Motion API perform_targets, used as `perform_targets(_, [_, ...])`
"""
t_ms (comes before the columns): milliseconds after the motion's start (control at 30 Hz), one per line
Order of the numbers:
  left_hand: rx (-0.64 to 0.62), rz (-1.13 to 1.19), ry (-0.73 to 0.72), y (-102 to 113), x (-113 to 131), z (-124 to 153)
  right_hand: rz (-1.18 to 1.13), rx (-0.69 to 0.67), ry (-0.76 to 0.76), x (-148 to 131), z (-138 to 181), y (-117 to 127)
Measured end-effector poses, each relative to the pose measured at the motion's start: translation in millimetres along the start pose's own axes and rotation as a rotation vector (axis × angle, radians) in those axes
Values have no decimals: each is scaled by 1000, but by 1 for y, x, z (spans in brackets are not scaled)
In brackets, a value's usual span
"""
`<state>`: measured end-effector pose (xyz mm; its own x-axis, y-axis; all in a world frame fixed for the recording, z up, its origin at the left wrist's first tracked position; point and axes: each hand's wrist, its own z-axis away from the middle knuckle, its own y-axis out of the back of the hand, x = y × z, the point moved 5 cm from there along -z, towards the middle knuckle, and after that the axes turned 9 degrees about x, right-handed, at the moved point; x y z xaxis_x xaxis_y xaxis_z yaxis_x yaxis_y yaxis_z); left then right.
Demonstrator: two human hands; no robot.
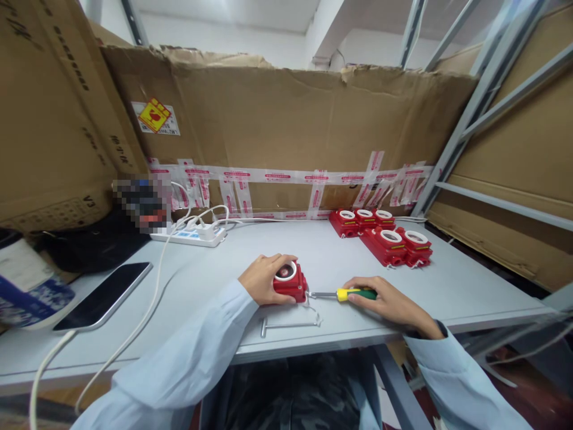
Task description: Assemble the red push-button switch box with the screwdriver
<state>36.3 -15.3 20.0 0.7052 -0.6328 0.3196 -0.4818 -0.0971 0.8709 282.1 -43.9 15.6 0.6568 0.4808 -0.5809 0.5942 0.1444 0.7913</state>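
My left hand (267,279) is wrapped round a small red box (293,288) with a white ring on its top, holding it on the grey tabletop (215,269). In my right hand (380,300) is a screwdriver (357,294) with a yellow and green handle. Its shaft points left and the tip meets the right side of the red box, by a small metal part whose details I cannot make out. A thin metal rod with a T-shaped end (290,325) lies just in front of the box, near the table's front edge.
Several similar red boxes (388,245) stand at the back right. A power strip (192,236) with white cables sits at the back left. Nearer on the left lie a phone (105,295) and a blue-white container (33,286). Cardboard (286,125) walls the back.
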Motion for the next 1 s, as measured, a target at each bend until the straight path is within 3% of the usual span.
perform_targets(600, [13,-5,-13,1,0,0,-39,3,-1,-4,-3,-2])
perform_targets(767, [13,-8,-7,1,0,0,7,60,-46,-2,-3,3])
perform_targets(1000, [11,-15,-9,1,0,0,-83,-76,-99,-3,-4,2])
